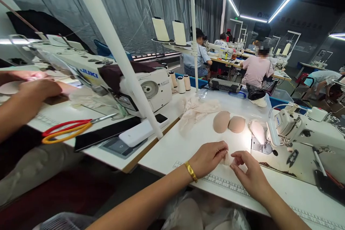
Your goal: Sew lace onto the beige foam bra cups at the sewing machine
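Note:
My left hand (208,158), with a gold bracelet at the wrist, and my right hand (248,172) meet over the white sewing table (172,151). Both pinch a small pale piece of fabric (227,159) between their fingertips. Just beyond lie two beige bra cups (229,123) side by side, and a third pale cup (257,131) sits under the sewing machine (299,125) at my right. A crumpled heap of beige fabric (192,111) lies farther left on the table.
A co-worker's hands (29,91) work at a Juki machine (107,75) on the left table, near red-and-yellow scissors (67,128), a phone and a white power bank (140,133). A white pole (121,57) crosses between. Thread cones (180,83) stand behind; other people sew farther back.

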A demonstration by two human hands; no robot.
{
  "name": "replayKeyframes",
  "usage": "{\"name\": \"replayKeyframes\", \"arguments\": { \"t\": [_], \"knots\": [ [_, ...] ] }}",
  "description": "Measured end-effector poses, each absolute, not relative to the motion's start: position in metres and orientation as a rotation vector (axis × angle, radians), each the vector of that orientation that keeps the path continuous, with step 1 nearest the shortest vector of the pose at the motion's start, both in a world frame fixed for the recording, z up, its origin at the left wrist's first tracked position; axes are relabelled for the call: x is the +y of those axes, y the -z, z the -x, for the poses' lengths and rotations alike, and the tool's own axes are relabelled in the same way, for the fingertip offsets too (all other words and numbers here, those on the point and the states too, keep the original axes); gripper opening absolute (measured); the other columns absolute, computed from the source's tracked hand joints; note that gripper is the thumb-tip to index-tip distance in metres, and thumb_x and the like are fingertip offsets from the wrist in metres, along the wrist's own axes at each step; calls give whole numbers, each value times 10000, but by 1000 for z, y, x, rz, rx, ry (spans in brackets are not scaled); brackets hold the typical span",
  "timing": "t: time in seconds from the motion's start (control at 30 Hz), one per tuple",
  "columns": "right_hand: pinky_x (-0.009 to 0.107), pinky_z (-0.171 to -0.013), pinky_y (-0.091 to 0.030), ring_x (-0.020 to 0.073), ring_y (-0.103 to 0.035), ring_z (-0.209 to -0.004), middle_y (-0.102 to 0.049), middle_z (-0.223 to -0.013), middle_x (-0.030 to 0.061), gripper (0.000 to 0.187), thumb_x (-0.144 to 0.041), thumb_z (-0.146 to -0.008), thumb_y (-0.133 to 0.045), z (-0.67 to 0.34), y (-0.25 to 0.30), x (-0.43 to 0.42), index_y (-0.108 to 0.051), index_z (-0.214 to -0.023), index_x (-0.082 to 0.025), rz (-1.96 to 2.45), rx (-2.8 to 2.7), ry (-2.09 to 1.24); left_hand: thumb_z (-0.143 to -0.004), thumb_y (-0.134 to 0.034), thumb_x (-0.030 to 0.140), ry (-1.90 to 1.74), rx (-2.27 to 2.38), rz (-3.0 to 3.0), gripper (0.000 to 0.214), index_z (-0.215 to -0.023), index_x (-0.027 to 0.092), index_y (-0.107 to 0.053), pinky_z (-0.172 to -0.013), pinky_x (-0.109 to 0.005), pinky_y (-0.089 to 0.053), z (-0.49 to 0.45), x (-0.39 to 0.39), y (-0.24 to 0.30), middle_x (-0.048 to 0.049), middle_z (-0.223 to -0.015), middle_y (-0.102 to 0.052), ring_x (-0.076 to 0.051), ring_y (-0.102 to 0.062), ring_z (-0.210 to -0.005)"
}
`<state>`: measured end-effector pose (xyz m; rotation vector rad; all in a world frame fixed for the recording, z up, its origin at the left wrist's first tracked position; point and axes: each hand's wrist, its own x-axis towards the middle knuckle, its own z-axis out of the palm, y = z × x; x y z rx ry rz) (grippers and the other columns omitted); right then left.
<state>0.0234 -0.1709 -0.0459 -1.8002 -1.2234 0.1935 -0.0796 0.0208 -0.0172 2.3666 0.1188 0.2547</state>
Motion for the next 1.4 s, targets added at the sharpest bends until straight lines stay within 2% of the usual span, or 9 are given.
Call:
{"name": "replayKeyframes", "arguments": {
  "t": [0.17,0.3,0.47,0.6,0.73,0.93,1.1,1.2,1.4],
  "knots": [
    [344,-778,-544,201,-630,-822,-660,-891,20,187,-324,-984,-623,-5,31,-193,-652,-1164,-280,1769,-1201,-195,-955,-504,425,-347,136,-2111,223,-884,225,-573,-705,-305,-437,82,7,12,6,-814,-636,-188,-582,-750],
    [345,-780,-541,214,-633,-838,-673,-889,27,214,-400,-1007,-597,-5,27,-207,-674,-1177,-294,1789,-1134,-219,-863,-601,349,-342,168,-1982,178,-796,226,-491,-687,-296,-434,83,0,15,30,-752,-559,-171,-538,-721],
    [409,-930,-531,284,-592,-1202,-605,-1385,128,568,-549,-938,-654,-32,36,-204,-541,-1428,-284,1757,-790,-306,-908,-578,351,-295,-36,-1926,176,-824,220,-496,-716,-292,-435,91,-3,10,15,-806,-545,-163,-511,-760],
    [343,-787,-533,212,-639,-882,-693,-1054,53,494,-594,-865,-730,-38,45,-193,-646,-1208,-248,1520,-737,-632,-919,-605,498,-163,-12,-1693,300,-901,226,-478,-618,-255,-379,91,1,15,51,-729,-482,-134,-439,-655],
    [259,-641,-403,145,-491,-691,-537,-752,-37,385,-602,-931,-647,-34,44,-188,-605,-880,-223,1488,-724,-597,-816,-714,649,-65,174,-1488,544,-1086,222,-513,-600,-243,-377,77,6,27,62,-696,-523,-139,-503,-627],
    [306,-667,-443,200,-541,-782,-590,-864,24,348,-562,-969,-557,-39,39,-194,-626,-984,-222,1768,-734,-255,-692,-824,643,-110,231,-1405,575,-701,191,-468,-572,-223,-340,58,-3,32,54,-662,-469,-106,-439,-600],
    [299,-624,-471,213,-569,-840,-613,-982,60,325,-500,-955,-628,-8,35,-193,-598,-1143,-236,1873,-904,-117,-690,-810,652,-320,317,-1443,596,-686,212,-408,-569,-221,-331,51,-23,37,77,-653,-384,-106,-359,-614],
    [327,-702,-494,209,-565,-833,-616,-969,46,320,-486,-892,-716,12,37,-180,-586,-1040,-234,1810,-962,-152,-746,-719,744,-365,399,-1365,625,-684,227,-372,-555,-237,-359,48,-38,39,75,-623,-394,-119,-388,-594],
    [317,-659,-476,178,-564,-661,-584,-699,-21,384,-598,-963,-574,-1,48,-169,-525,-826,-243,1560,-652,-499,-771,-600,852,-361,494,-1176,631,-756,240,-446,-559,-288,-408,55,-45,30,40,-630,-497,-174,-500,-610]
  ]
}}
